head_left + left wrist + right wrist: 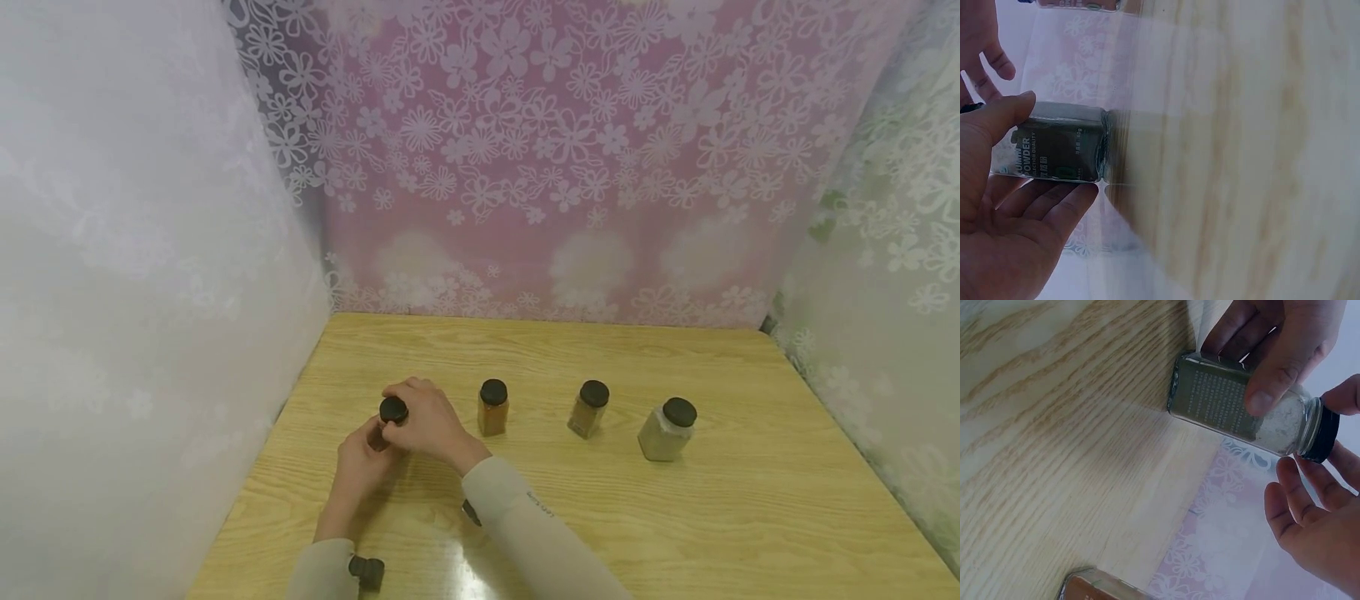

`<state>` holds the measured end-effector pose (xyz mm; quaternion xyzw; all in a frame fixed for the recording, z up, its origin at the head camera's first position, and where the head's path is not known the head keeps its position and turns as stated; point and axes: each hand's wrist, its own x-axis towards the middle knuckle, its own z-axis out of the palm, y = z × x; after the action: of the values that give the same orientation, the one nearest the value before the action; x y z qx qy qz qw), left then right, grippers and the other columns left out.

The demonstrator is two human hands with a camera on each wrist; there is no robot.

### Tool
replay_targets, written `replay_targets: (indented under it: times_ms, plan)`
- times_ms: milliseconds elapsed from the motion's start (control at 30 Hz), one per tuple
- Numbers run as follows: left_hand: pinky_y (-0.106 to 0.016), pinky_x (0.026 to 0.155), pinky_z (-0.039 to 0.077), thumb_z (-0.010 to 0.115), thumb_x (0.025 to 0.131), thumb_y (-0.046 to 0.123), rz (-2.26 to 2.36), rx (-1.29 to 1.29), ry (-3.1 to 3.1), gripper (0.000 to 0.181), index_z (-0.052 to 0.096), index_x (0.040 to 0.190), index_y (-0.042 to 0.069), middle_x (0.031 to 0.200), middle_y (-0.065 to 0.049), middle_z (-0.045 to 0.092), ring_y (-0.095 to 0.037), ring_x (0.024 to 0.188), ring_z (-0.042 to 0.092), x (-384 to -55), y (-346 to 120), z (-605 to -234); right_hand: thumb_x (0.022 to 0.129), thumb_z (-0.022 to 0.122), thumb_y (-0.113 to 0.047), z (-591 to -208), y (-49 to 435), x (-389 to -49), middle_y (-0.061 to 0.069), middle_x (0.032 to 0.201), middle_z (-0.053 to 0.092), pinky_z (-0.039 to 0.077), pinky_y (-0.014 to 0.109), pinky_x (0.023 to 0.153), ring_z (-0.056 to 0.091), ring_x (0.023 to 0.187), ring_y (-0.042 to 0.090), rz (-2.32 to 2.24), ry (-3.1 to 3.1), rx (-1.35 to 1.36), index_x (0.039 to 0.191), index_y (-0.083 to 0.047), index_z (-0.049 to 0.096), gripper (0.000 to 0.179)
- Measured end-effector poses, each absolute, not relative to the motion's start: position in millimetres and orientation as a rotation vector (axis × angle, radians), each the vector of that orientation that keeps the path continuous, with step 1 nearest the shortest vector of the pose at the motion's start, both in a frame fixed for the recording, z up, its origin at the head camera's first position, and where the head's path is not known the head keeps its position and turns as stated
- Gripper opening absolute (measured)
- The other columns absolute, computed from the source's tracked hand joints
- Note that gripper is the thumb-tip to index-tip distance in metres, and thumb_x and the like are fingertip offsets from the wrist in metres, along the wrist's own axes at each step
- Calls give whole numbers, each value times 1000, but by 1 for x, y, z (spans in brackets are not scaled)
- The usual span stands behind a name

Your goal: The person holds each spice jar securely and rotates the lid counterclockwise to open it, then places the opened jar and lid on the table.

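Note:
A clear glass jar of cumin powder (1063, 147) stands at the left of the table, a dark label round its body. My left hand (363, 471) grips the body, thumb on one side and fingers on the other. Over the black lid (393, 409) comes my right hand (429, 423), pinching it between thumb and fingertips. The right wrist view shows pale powder behind the glass below the lid (1324, 434), with the right hand's (1322, 534) fingers against its rim. Much of the jar is hidden by the hands in the head view.
To the right stand a jar with orange-brown contents (492, 418), a brownish jar (585, 418) and a wider pale jar (663, 440), all black-lidded. Floral curtains (525, 167) enclose the back and sides of the wooden table (712, 533).

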<state>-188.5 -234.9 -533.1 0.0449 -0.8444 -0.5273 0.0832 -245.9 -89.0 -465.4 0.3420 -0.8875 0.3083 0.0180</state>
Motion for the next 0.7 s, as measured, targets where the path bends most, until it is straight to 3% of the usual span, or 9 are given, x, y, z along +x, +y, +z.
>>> replay_targets:
  times_ms: [167, 367, 567, 700]
  plan:
    - [-38, 99, 54, 75, 90, 14, -1565, 145, -2531, 49, 60, 136, 8, 130, -15, 66, -31, 119, 64, -189, -235, -534, 89, 70, -44, -465, -90, -245, 0, 124, 59, 50, 39, 93, 57, 107, 20, 930, -2778, 1012, 136, -20, 60, 54]
    - [-39, 99, 53, 76, 89, 27, -1520, 177, -2553, 48, 63, 133, 11, 129, -11, 67, -29, 120, 64, -190, -235, -534, 83, 70, -64, -467, -92, -246, -1, 112, 57, 50, 36, 86, 56, 94, 17, 914, -2806, 899, 128, -18, 63, 65]
    - [-39, 98, 54, 78, 87, 30, -1546, 172, -2531, 50, 64, 131, 10, 128, -13, 67, -30, 119, 64, -189, -234, -533, 86, 71, -57, -468, -91, -247, -3, 101, 56, 47, 28, 75, 50, 84, 12, 934, -2797, 909, 121, -17, 65, 54]
    - [-39, 99, 54, 77, 89, 26, -1568, 146, -2530, 53, 59, 136, 9, 132, -15, 64, -31, 120, 63, -190, -235, -533, 90, 70, -44, -468, -90, -248, -1, 106, 58, 48, 25, 75, 53, 88, 12, 935, -2775, 968, 125, -16, 65, 44]
